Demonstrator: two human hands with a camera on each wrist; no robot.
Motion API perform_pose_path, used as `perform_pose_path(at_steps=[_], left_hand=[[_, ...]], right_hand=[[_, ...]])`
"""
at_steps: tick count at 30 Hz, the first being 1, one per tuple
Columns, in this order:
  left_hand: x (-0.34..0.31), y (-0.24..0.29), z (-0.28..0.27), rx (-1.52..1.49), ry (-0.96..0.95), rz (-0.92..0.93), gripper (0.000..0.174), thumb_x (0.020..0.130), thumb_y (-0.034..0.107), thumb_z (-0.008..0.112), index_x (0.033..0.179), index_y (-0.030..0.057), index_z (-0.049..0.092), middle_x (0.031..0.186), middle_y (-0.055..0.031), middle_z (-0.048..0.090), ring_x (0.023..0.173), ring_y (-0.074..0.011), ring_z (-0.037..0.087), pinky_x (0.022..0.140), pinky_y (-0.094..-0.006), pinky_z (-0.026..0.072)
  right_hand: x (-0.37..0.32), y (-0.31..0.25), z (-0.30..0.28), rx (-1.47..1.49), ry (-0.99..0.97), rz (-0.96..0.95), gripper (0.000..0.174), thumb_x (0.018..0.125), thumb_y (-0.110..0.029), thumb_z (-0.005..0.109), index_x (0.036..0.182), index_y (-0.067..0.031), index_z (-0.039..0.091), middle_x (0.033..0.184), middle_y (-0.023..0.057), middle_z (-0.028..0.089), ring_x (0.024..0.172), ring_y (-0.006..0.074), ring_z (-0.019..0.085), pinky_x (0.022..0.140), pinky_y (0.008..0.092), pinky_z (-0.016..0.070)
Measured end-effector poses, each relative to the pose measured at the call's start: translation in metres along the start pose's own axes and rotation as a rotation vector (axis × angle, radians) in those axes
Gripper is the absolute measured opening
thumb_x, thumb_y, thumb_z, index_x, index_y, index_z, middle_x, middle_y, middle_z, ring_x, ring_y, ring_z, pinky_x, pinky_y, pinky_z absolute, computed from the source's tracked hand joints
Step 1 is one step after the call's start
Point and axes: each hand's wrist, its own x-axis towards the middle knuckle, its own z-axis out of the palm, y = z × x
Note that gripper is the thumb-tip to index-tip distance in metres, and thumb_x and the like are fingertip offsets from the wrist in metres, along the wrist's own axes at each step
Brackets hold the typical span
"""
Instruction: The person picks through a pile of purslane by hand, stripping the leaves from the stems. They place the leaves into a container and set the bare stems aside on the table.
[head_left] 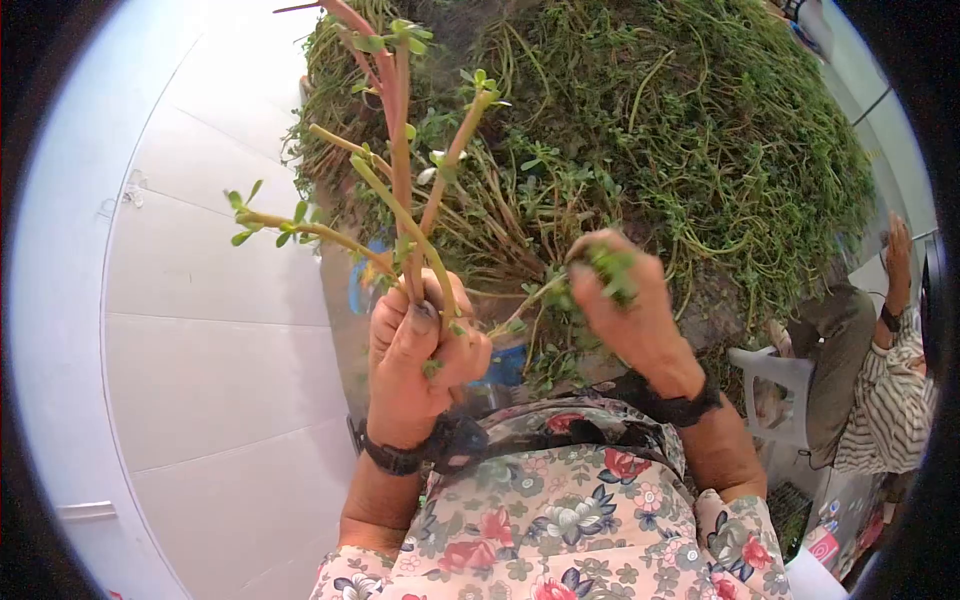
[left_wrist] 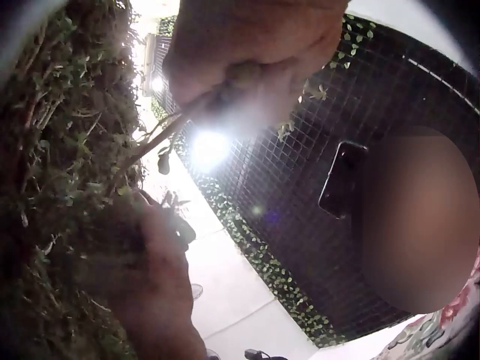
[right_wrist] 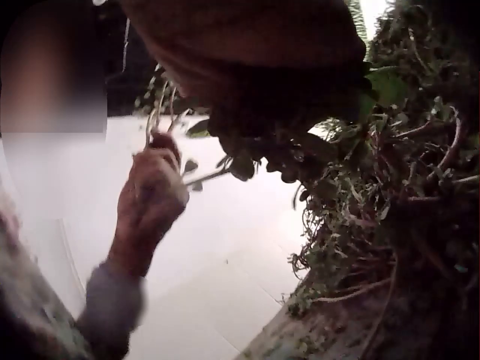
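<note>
In the head view my left hand (head_left: pixel 420 345) grips a thick, branching purslane stem (head_left: pixel 402 190) upright, its thumb pressed against the lower end. The stem is reddish at the top, with small leaves at its branch tips. My right hand (head_left: pixel 630 305), blurred, has its fingers curled round leafy purslane tips (head_left: pixel 612 272). A thin leafy stalk (head_left: pixel 520 318) runs between the two hands. The right wrist view shows the left hand (right_wrist: pixel 150 191) with stems rising from its fist. A large heap of purslane (head_left: pixel 650 130) lies just beyond both hands.
At the right another person in a striped shirt (head_left: pixel 885 420) sits by a white plastic stool (head_left: pixel 775 390). Something blue (head_left: pixel 503 366) shows under the stems near my lap. A white wall (head_left: pixel 220 260) stands on the left.
</note>
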Motion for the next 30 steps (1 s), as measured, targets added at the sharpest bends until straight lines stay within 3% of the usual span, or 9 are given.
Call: perform_pose_path(at_steps=[5,8,9,12,15,18,22,27,30], left_hand=[[0.002,-0.003,-0.006,-0.007,-0.073,0.029,0.025,0.092,0.027,0.049,0.101,0.0042,0.045,0.045,0.0041,0.033,0.033,-0.0048,0.024,0.035,-0.0233,0.0192],[0.000,-0.003,0.000,-0.025,-0.028,0.014,0.023,0.093,0.025,0.045,0.096,0.0027,0.046,0.045,0.0035,0.034,0.036,-0.0051,0.026,0.039,-0.0237,0.0214],[-0.001,-0.003,0.003,-0.032,0.002,0.009,0.022,0.094,0.024,0.043,0.093,0.0019,0.046,0.046,0.0031,0.034,0.037,-0.0052,0.026,0.040,-0.0239,0.0225],[-0.001,-0.006,0.001,-0.015,0.012,0.018,0.021,0.095,0.023,0.042,0.095,0.0022,0.045,0.046,0.0030,0.035,0.037,-0.0050,0.027,0.040,-0.0234,0.0224],[-0.003,-0.004,-0.002,-0.095,0.034,0.020,0.020,0.095,0.022,0.041,0.096,0.0025,0.045,0.046,0.0028,0.036,0.037,-0.0048,0.027,0.040,-0.0229,0.0221],[-0.004,-0.001,-0.002,-0.052,0.104,0.042,0.020,0.095,0.022,0.040,0.096,0.0032,0.045,0.046,0.0028,0.036,0.037,-0.0046,0.026,0.040,-0.0229,0.0220],[0.000,-0.006,-0.005,0.006,0.044,0.060,0.025,0.095,0.029,0.042,0.100,0.0053,0.045,0.045,0.0052,0.033,0.033,-0.0036,0.024,0.036,-0.0212,0.0193],[0.003,-0.007,-0.002,0.015,0.066,0.068,0.025,0.095,0.030,0.040,0.100,0.0057,0.045,0.045,0.0057,0.031,0.033,-0.0030,0.023,0.035,-0.0211,0.0188],[0.005,-0.008,-0.001,-0.073,0.122,0.028,0.025,0.095,0.030,0.039,0.100,0.0065,0.045,0.048,0.0062,0.033,0.035,-0.0031,0.024,0.038,-0.0208,0.0217]], right_hand=[[-0.001,-0.001,0.003,0.296,-0.080,0.187,0.024,0.079,-0.010,0.061,0.100,0.0003,0.058,0.073,0.0089,0.059,0.066,0.0102,0.053,0.060,0.0272,0.0456],[-0.002,-0.002,0.011,0.149,-0.204,-0.006,0.022,0.078,-0.009,0.062,0.097,0.0005,0.058,0.076,0.0132,0.060,0.064,0.0177,0.057,0.060,0.0297,0.0462],[0.000,-0.004,0.010,0.070,-0.301,-0.001,0.020,0.077,-0.009,0.063,0.093,0.0004,0.056,0.079,0.0163,0.060,0.065,0.0290,0.058,0.060,0.0320,0.0466],[-0.003,0.002,0.018,-0.208,-0.194,-0.235,0.018,0.076,-0.008,0.062,0.090,-0.0001,0.055,0.078,0.0164,0.059,0.065,0.0347,0.054,0.060,0.0318,0.0462],[0.006,0.018,0.007,-0.230,0.041,-0.139,0.017,0.076,-0.005,0.060,0.091,-0.0010,0.054,0.075,0.0139,0.058,0.063,0.0255,0.054,0.061,0.0304,0.0455],[0.005,0.005,-0.008,0.159,-0.077,0.153,0.018,0.075,-0.002,0.057,0.093,-0.0018,0.054,0.073,0.0106,0.057,0.063,0.0159,0.052,0.061,0.0285,0.0450],[-0.003,-0.012,0.011,0.243,-0.205,0.029,0.018,0.076,-0.002,0.057,0.094,-0.0014,0.055,0.073,0.0088,0.056,0.065,0.0115,0.050,0.062,0.0274,0.0453],[-0.002,-0.012,0.027,0.047,-0.262,-0.247,0.029,0.069,-0.002,0.065,0.096,-0.0022,0.055,0.080,0.0158,0.060,0.073,0.0339,0.059,0.064,0.0358,0.0479],[0.005,-0.003,0.023,-0.207,-0.155,-0.287,0.025,0.072,-0.002,0.062,0.095,-0.0012,0.055,0.081,0.0168,0.059,0.073,0.0322,0.059,0.065,0.0330,0.0480]])
